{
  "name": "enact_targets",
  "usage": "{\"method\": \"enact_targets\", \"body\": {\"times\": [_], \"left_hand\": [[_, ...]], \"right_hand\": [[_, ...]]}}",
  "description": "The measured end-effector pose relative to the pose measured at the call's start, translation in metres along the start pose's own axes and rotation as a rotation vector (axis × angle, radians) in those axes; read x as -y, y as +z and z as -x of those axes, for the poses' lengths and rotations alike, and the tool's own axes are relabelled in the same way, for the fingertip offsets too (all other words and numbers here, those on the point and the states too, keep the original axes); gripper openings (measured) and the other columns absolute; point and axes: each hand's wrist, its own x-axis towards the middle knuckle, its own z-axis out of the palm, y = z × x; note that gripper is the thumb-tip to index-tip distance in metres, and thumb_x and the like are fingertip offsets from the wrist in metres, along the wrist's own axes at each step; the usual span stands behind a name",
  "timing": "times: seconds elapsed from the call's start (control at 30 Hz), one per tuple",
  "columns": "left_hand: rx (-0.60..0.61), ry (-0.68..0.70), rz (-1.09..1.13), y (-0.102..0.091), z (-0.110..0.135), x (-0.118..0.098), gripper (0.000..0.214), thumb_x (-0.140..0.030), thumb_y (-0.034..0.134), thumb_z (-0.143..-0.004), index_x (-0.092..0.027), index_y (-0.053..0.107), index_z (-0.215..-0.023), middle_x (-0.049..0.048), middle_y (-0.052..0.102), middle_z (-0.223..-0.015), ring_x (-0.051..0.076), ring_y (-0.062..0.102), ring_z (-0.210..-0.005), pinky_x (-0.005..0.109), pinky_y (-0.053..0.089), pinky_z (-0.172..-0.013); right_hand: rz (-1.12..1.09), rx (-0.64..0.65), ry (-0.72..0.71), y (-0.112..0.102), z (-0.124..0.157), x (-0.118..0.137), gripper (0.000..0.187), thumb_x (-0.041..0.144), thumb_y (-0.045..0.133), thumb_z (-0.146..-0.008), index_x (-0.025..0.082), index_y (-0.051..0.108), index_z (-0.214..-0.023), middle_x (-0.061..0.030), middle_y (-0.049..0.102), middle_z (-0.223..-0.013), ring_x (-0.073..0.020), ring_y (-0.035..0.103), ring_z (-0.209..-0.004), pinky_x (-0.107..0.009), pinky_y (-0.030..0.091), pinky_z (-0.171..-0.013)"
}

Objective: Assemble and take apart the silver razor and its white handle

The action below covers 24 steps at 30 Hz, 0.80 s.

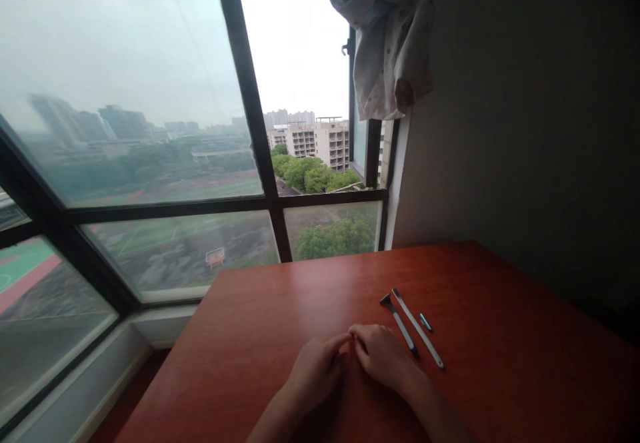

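Close together over the near part of the red-brown table point(270, 336) are my left hand point(316, 370) and my right hand point(383, 356). Their fingertips meet in the middle, and the fingers of both are curled. The palms are turned away, so anything inside them is hidden. Just beyond my right hand lies a razor point(401, 328) with a grey handle and a dark head. Beside it is a long, slim, pale stick point(417, 328), resembling a toothbrush, with a small hole at its near end. A short, shiny greenish piece point(425, 322) lies to its right; its kind is unclear.
Behind the table stands a dark-framed window point(273, 203), with one pane swung outward. Cloth point(385, 56) hangs at the top beside it. A dark wall point(500, 130) runs along the right. At the left, a low sill point(110, 370) borders the table.
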Motion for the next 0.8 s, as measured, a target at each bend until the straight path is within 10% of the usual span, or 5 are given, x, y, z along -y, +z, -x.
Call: {"method": "enact_targets", "body": {"times": [0.43, 0.8], "left_hand": [[-0.019, -0.133, 0.462, 0.0026, -0.0047, 0.0051, 0.036, -0.025, 0.050, -0.087, -0.014, 0.066, -0.118, 0.0007, 0.064, -0.072, 0.013, 0.053, -0.063, 0.022, 0.043, -0.060], [-0.021, -0.139, 0.556, -0.0025, -0.0060, 0.0034, 0.034, -0.036, 0.054, -0.087, -0.016, 0.070, -0.110, 0.0080, 0.072, -0.097, 0.023, 0.062, -0.094, 0.035, 0.048, -0.088]], "right_hand": [[0.005, -0.005, -0.001, 0.0016, -0.0015, 0.0011, 0.016, 0.018, 0.046, -0.088, 0.023, 0.061, -0.091, -0.0021, 0.072, -0.086, -0.0180, 0.067, -0.079, -0.026, 0.030, -0.061], [0.011, -0.005, 0.007, 0.0005, -0.0018, 0.0027, 0.017, 0.022, 0.047, -0.090, 0.023, 0.064, -0.090, -0.0014, 0.073, -0.085, -0.0178, 0.067, -0.079, -0.025, 0.030, -0.061]]}}
